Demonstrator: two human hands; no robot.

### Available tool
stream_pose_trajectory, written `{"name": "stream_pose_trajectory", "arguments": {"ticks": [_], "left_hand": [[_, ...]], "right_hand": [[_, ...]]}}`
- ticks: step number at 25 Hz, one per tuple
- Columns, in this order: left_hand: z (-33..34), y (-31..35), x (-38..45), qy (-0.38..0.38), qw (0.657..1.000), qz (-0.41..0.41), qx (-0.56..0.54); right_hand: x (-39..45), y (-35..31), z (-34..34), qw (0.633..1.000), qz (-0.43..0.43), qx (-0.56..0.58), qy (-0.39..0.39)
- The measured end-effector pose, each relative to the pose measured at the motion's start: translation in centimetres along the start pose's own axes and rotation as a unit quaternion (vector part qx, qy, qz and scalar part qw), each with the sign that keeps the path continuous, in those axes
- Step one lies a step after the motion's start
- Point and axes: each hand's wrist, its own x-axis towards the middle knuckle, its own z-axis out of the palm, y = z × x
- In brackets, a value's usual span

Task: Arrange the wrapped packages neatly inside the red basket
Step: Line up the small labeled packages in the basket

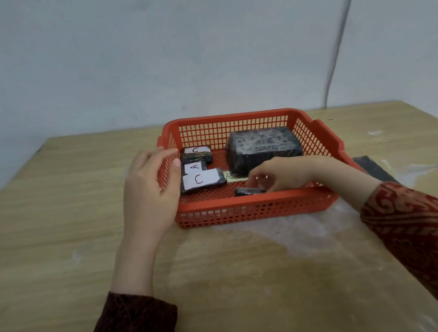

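The red basket (253, 209) stands on the wooden table. Inside it, a large black wrapped package (262, 148) fills the back right. Along the left wall lie three small black packages with white labels: one at the back (196, 154), one marked A (196, 167) in the middle, and one at the front (202, 183). My right hand (281, 174) reaches over the right rim and pinches a thin black package (248, 191) near the front wall. My left hand (150, 192) rests against the basket's left wall, fingers apart.
A flat black piece (375, 169) lies on the table just right of the basket. A yellowish label (232, 176) shows on the basket floor. A cable (338, 48) runs down the wall behind. The table's left edge (15, 176) slants toward me.
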Motion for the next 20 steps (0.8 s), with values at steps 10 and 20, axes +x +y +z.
{"name": "stream_pose_trajectory", "arguments": {"ticks": [10, 20], "left_hand": [[1.4, -0.9, -0.2, -0.005, 0.988, -0.131, -0.083], [1.5, -1.1, -0.3, -0.007, 0.987, -0.136, -0.088]], "right_hand": [[3.0, -3.7, -1.8, 0.990, -0.086, 0.087, 0.072], [7.9, -7.7, -0.2, 0.979, -0.122, -0.062, 0.151]]}}
